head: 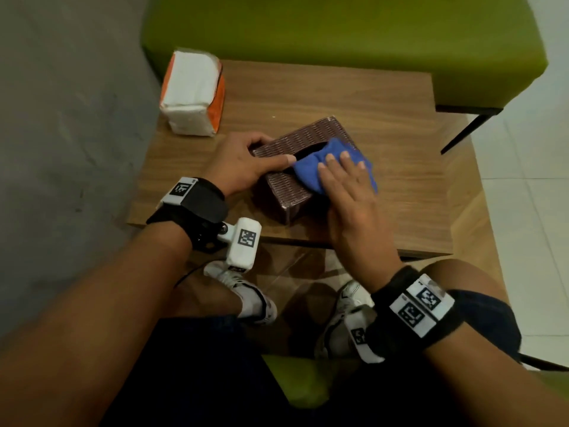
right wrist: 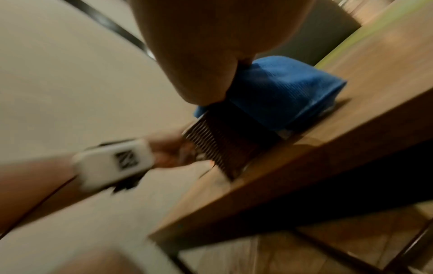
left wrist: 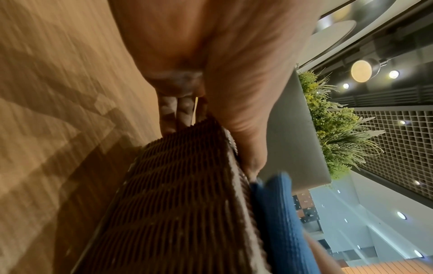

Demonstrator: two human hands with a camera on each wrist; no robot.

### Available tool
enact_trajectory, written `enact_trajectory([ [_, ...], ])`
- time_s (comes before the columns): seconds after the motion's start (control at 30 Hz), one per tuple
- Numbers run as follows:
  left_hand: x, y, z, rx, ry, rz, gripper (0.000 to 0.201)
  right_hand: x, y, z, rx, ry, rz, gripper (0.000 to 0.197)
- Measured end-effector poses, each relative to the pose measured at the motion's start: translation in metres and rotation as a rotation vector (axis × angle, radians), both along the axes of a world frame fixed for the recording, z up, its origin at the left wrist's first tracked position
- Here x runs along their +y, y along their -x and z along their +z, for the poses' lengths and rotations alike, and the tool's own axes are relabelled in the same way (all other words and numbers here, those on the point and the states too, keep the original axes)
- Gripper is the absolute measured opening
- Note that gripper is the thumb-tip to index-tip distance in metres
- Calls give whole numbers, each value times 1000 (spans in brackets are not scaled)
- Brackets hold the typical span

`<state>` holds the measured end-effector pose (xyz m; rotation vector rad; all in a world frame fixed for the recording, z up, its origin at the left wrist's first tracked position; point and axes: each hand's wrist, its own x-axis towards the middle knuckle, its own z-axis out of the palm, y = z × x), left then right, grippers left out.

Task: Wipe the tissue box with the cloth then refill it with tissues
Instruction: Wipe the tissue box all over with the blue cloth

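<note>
A brown woven tissue box [head: 291,192] stands on the wooden table [head: 385,112], its dark top slot partly showing. My left hand [head: 246,161] grips the box's left end, thumb along the top and fingers curled over the far edge; the box [left wrist: 178,194] fills the left wrist view. My right hand [head: 348,177] lies flat with straight fingers on a blue cloth [head: 311,171], pressing it on the box's top. The cloth [right wrist: 281,92] drapes over the box [right wrist: 222,142] in the blurred right wrist view. A white pack of tissues [head: 192,92] with orange sides sits at the table's far left corner.
A green sofa [head: 338,29] runs behind the table, with a black leg [head: 465,131] at the right. A grey wall is on the left. My knees and white shoes [head: 246,291] are under the table's near edge.
</note>
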<state>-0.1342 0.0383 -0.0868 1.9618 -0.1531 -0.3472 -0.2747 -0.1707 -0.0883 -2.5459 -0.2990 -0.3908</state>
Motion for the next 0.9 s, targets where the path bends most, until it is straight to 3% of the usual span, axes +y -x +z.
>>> enact_trajectory([
  [0.1, -2, 2, -3, -25, 8, -4, 20, 16, 17, 2, 7, 84, 264, 59],
  [0.17, -2, 3, -1, -13, 4, -9, 25, -1, 3, 1, 0, 82, 197, 55],
  [0.3, -2, 7, 0, 6, 17, 24, 37, -19, -11, 0, -4, -44, -109, 54],
  [0.33, -2, 8, 0, -3, 26, 30, 38, -8, -4, 1, -2, -49, -91, 52],
  [0.47, -4, 10, -4, -15, 46, 30, 38, 14, 22, 7, -3, 41, 258, 46],
  [0.53, -6, 9, -4, -5, 42, 24, 45, -10, 6, 7, -26, 31, 189, 44],
  [0.6, -5, 10, -5, -5, 29, 16, 53, -32, -9, 5, -33, -39, -2, 44],
  [0.67, -6, 11, -8, -23, 39, 17, 47, -22, -7, 6, -3, -83, -105, 47],
  [0.8, -10, 11, -10, -53, 80, 28, 35, 20, 20, 6, -3, -17, 274, 43],
  [0.83, -11, 11, -10, -49, 75, 23, 34, 14, 17, 8, -2, -6, 304, 43],
  [0.9, -9, 10, -9, -18, 66, 19, 36, -10, -1, 7, -15, -23, 172, 43],
])
